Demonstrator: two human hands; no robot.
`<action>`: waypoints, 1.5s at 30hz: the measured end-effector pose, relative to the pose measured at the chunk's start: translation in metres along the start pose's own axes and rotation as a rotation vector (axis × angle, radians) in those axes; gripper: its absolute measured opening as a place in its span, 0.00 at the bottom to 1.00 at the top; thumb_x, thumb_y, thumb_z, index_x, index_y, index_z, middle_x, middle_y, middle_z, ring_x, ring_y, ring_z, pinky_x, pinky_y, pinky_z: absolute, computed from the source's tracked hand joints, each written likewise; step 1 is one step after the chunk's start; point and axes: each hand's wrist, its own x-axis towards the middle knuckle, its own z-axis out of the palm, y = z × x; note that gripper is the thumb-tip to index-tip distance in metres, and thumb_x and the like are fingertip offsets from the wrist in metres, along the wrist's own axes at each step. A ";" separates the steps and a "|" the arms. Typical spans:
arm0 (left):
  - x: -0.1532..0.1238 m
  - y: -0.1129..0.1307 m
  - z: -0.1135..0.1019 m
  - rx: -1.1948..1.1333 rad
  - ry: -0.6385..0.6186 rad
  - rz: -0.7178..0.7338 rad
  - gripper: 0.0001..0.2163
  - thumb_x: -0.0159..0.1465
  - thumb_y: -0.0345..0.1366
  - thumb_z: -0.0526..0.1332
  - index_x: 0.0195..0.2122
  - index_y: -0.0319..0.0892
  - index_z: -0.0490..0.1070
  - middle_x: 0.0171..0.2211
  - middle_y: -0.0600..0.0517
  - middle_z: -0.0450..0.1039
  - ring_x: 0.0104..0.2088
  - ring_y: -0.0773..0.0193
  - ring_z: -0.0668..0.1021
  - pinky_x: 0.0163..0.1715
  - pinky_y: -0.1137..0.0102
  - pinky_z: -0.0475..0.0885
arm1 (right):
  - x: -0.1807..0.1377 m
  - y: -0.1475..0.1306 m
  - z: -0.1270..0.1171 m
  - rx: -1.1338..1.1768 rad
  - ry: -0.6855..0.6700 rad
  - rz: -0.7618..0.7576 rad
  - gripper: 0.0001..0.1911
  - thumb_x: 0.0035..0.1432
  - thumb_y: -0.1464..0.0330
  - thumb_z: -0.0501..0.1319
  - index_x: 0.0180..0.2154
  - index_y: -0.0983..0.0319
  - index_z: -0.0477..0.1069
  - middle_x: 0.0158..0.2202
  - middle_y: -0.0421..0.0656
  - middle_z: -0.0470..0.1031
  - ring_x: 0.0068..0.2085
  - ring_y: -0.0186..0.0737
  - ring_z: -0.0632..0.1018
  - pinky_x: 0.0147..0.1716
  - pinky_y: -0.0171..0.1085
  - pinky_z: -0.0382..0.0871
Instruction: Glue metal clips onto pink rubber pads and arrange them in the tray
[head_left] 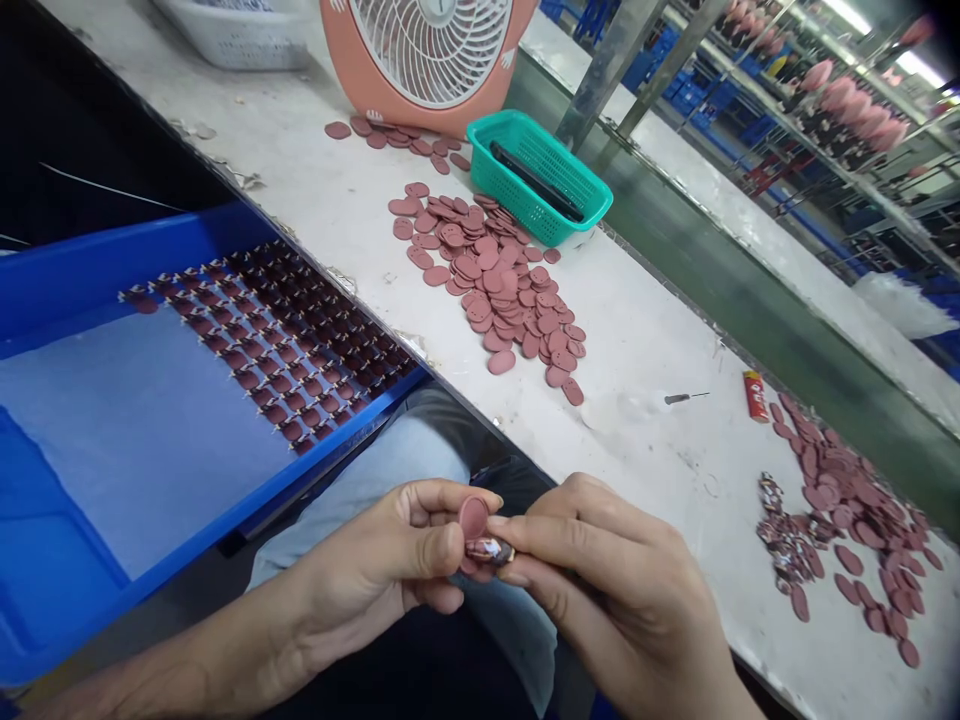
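Between my two hands, over my lap, are a reddish-brown oval disc [473, 517] and a small shiny brown and white piece [489, 549]. My left hand [405, 545] pinches the disc between thumb and fingers, its rim facing me. With thumb and forefinger closed, my right hand [611, 575] grips the right end of the shiny piece, which touches the disc's lower edge. How the two join is hidden by my fingers. A heap of matching oval discs [499, 275] lies on the table ahead, some showing small holes.
Left, a blue tray [225, 515] holds rows of dark red pieces. Ahead stand a green basket [540, 215] with a black bar and an orange fan [427, 60]. At right lie a small screwdriver [679, 398], a red tube [755, 397], shiny pieces [787, 540] and more discs [832, 480].
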 end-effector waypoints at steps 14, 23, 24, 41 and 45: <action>0.004 0.002 0.006 -0.084 -0.021 0.023 0.13 0.47 0.35 0.82 0.32 0.42 0.82 0.28 0.54 0.76 0.27 0.72 0.75 0.22 0.84 0.68 | 0.002 0.004 0.006 0.050 0.028 -0.036 0.08 0.63 0.77 0.66 0.44 0.65 0.80 0.32 0.42 0.80 0.32 0.31 0.79 0.34 0.31 0.76; 0.001 0.003 0.005 -0.099 0.021 0.025 0.17 0.44 0.38 0.83 0.33 0.42 0.83 0.27 0.55 0.75 0.26 0.73 0.75 0.23 0.84 0.69 | 0.008 0.005 0.007 0.057 0.015 -0.032 0.06 0.63 0.76 0.66 0.42 0.65 0.81 0.32 0.42 0.80 0.33 0.32 0.80 0.34 0.31 0.76; 0.001 0.003 0.005 -0.100 0.033 0.023 0.18 0.43 0.38 0.83 0.33 0.42 0.82 0.27 0.55 0.75 0.26 0.73 0.75 0.23 0.84 0.69 | 0.008 0.006 0.008 0.060 0.012 -0.028 0.06 0.63 0.76 0.66 0.42 0.65 0.81 0.32 0.42 0.80 0.33 0.32 0.79 0.34 0.31 0.76; 0.010 0.025 0.001 0.056 0.273 0.291 0.28 0.43 0.46 0.82 0.44 0.43 0.81 0.42 0.49 0.79 0.37 0.63 0.80 0.21 0.79 0.75 | 0.025 0.020 0.018 -0.147 0.303 -0.114 0.07 0.61 0.75 0.66 0.42 0.61 0.79 0.30 0.41 0.79 0.28 0.33 0.77 0.27 0.30 0.74; 0.012 0.023 0.006 0.188 0.418 0.563 0.21 0.44 0.43 0.82 0.35 0.42 0.79 0.28 0.55 0.74 0.26 0.68 0.73 0.17 0.78 0.71 | 0.033 0.023 0.043 -0.424 0.482 -0.297 0.09 0.62 0.78 0.64 0.44 0.64 0.76 0.31 0.45 0.79 0.29 0.37 0.77 0.28 0.36 0.75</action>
